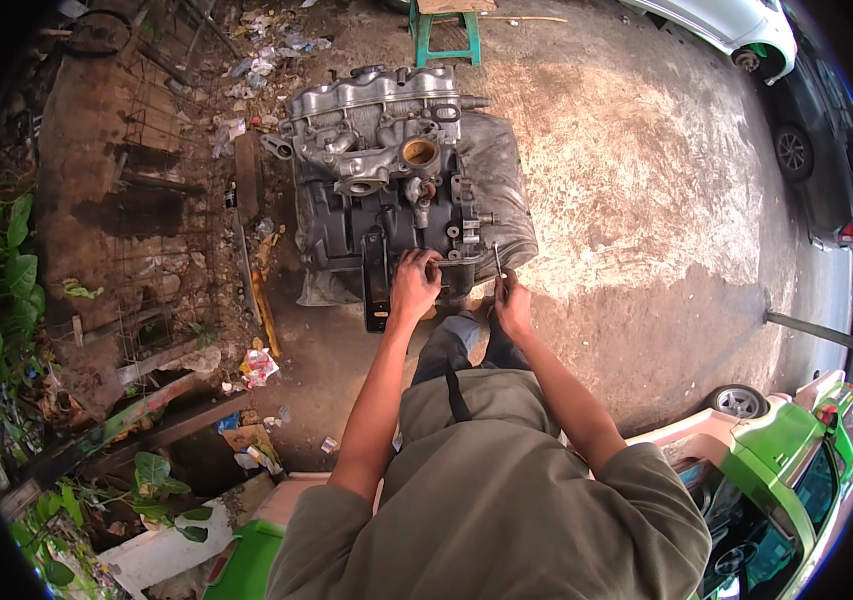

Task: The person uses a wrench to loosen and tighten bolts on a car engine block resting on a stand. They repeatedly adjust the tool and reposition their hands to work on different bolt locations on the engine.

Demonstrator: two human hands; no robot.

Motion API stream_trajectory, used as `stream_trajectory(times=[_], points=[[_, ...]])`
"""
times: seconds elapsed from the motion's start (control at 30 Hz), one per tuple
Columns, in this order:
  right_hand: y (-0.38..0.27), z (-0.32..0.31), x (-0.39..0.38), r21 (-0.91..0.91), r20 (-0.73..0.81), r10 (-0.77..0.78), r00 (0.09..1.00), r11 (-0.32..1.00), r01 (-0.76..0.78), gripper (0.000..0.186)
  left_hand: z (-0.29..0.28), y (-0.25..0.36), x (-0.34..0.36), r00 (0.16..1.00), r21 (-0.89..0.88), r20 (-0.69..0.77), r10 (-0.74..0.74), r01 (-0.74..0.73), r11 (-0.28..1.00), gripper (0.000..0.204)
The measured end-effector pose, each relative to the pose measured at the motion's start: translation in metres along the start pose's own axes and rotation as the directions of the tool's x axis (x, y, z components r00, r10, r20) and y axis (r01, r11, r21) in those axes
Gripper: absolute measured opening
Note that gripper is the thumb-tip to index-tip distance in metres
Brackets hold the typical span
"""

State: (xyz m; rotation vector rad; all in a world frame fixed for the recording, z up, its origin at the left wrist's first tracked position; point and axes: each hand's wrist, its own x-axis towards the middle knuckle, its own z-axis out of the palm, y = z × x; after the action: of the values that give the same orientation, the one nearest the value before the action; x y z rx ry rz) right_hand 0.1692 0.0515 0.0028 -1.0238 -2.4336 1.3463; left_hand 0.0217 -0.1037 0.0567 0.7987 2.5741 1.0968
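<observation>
A grimy metal engine (371, 150), with silver upper castings and a dark lower body, rests on a crumpled grey sheet (496, 170) ahead of me. My left hand (416, 285) is closed at the engine's near edge, beside a black upright bracket (377, 280) and a horizontal metal bar (459, 260); what its curled fingers grip is unclear. Just to the right, my right hand (511, 305) grips a slim metal tool (499, 262) that points up toward the engine's right side.
A green stool (442, 38) stands beyond the engine. Litter, rusty mesh (161, 200) and plants (1, 280) line the left. A white car (721, 25) and dark car (811, 190) are on the right, a green car (791, 450) at lower right. Stained concrete (636, 170) spreads between.
</observation>
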Motion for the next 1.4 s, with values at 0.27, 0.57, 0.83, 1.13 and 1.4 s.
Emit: stream_trajectory(times=[0.27, 0.57, 0.83, 1.13, 1.4], points=[[-0.023, -0.036, 0.063, 0.020, -0.075, -0.058, 0.995, 0.998, 0.060, 0.022, 0.002, -0.001, 0.001, 1.000, 0.007, -0.022, -0.001, 0.002, 1.000, 0.014], [-0.023, -0.006, 0.127, -0.014, -0.025, -0.086, 0.996, 0.996, 0.085, 0.027, 0.001, 0.002, 0.003, 1.000, 0.014, -0.021, -0.006, 0.006, 1.000, 0.015], [-0.019, 0.014, 0.150, -0.140, -0.016, -0.355, 0.935, 0.927, 0.349, 0.019, 0.001, 0.000, 0.003, 0.998, -0.015, 0.018, -0.058, 0.058, 0.998, 0.017], [-0.017, 0.013, 0.142, 0.037, 0.029, -0.188, 0.982, 0.982, 0.187, 0.021, 0.003, -0.001, 0.003, 0.999, 0.030, 0.012, -0.031, 0.031, 0.999, 0.015], [-0.025, -0.002, 0.012, 0.109, 0.127, -0.151, 0.980, 0.984, 0.137, 0.020, 0.001, 0.001, 0.002, 1.000, -0.004, -0.014, -0.002, 0.002, 1.000, 0.015]])
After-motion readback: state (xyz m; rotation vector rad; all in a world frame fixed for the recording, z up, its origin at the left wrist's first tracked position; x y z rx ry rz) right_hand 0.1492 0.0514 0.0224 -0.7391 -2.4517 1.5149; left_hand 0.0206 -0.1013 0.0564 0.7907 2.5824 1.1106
